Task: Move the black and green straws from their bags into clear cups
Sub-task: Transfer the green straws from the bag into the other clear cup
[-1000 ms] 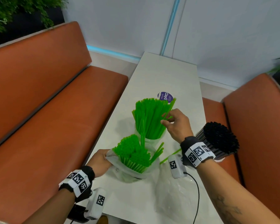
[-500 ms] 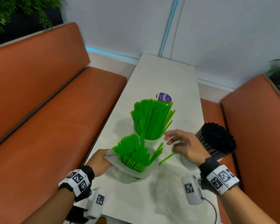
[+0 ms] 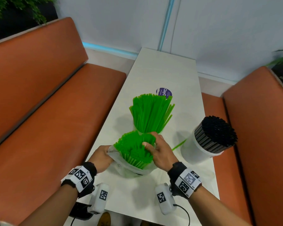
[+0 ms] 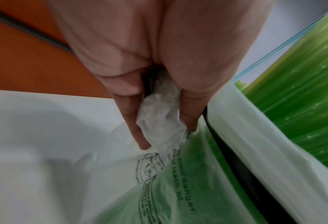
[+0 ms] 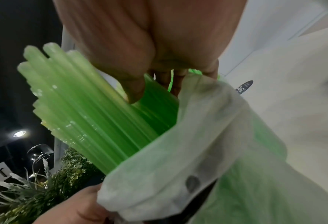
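Note:
A translucent bag (image 3: 129, 168) of green straws (image 3: 132, 149) stands on the white table (image 3: 153, 70) near me. My left hand (image 3: 109, 150) pinches the bag's crumpled left rim (image 4: 159, 109). My right hand (image 3: 149, 141) reaches into the bag's mouth; thumb (image 5: 134, 91) and fingers close on a bunch of the green straws (image 5: 92, 113). Just behind, a clear cup holds fanned-out green straws (image 3: 150, 111). To the right stands a cup (image 3: 196, 154) packed with black straws (image 3: 217, 132). One loose green straw (image 3: 178, 144) lies between bag and black-straw cup.
A purple round sticker (image 3: 164, 92) lies on the table behind the green cup. An empty clear bag (image 3: 183, 175) lies flat under my right wrist. Orange bench seats (image 3: 47, 119) flank the table on both sides, with a wall at its far end.
My right hand left the cup of green straws, swung right towards the black straws, then came back and took hold of straws in the bag. My left hand kept its grip.

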